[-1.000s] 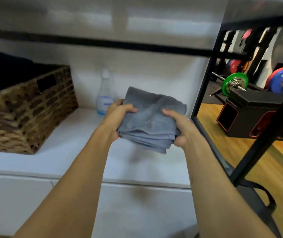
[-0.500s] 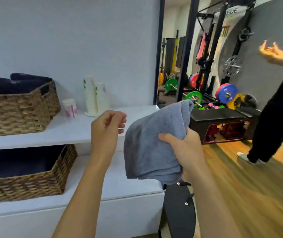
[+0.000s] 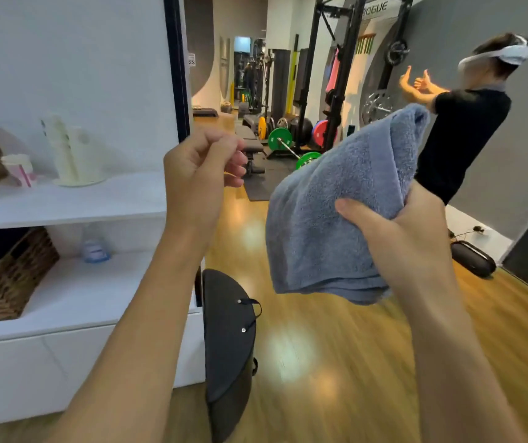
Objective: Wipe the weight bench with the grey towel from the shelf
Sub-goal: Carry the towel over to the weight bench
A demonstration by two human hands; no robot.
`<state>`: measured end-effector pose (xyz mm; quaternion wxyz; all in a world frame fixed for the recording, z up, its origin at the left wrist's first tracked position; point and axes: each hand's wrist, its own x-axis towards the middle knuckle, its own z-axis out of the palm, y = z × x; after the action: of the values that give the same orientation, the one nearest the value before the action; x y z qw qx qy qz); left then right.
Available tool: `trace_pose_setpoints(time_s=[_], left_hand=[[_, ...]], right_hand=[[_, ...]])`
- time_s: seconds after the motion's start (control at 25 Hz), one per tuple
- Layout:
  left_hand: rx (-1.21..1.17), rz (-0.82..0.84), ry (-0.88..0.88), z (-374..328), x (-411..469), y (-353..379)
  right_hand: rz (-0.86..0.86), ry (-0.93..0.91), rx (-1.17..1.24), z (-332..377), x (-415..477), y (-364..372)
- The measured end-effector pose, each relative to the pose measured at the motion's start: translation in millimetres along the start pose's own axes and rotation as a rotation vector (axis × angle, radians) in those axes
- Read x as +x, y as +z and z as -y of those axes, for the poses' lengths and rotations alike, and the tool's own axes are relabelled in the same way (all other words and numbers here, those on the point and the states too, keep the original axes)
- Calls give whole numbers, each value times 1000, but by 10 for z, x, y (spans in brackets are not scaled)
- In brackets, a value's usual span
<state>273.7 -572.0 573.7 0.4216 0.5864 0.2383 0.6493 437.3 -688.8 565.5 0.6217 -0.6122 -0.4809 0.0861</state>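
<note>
We see the grey towel [image 3: 336, 212] folded, held up in the air over the wooden floor [image 3: 320, 362], clear of the white shelf [image 3: 74, 203] at left. Our right hand [image 3: 397, 238] grips it, fingers [image 3: 357, 215] clenched on the cloth. Our left hand [image 3: 201, 174] is raised beside it, apart, fingers loosely curled on nothing. The weight bench [image 3: 249, 139] stands well beyond, between the hands. Near it lie green plates [image 3: 280, 139]; a person in black [image 3: 461, 135] stands at right. A black bag [image 3: 229, 340] leans against the shelf end. Wicker baskets [image 3: 10, 276] sit on the shelf.
</note>
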Motion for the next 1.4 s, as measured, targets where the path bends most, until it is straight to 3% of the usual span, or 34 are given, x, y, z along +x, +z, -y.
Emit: trace_pose_setpoints(time_s=[0.12,0.28,0.72,1.0,1.24,1.4], left_hand=[[6,33,12,353,59,666],[-34,35,21,1222,572,1447],[-108,-32,34,3426,3795,3109],[-56,-136,100,4929,6210,3560],[47,-269,173,6282,8440,3137],[33,-245,208,7395,9972,2923]], right_hand=[[-33,-42,-27,-382,402,-484],[-59,-94,-24,-1113,1328,-598],[-78,-224,-39,-2646,5241,251],[19,-240,84,-3794,7953,1531],[46,-320,182,-4455,10091,3120],[7,-358,233,-5054,11409,4264]])
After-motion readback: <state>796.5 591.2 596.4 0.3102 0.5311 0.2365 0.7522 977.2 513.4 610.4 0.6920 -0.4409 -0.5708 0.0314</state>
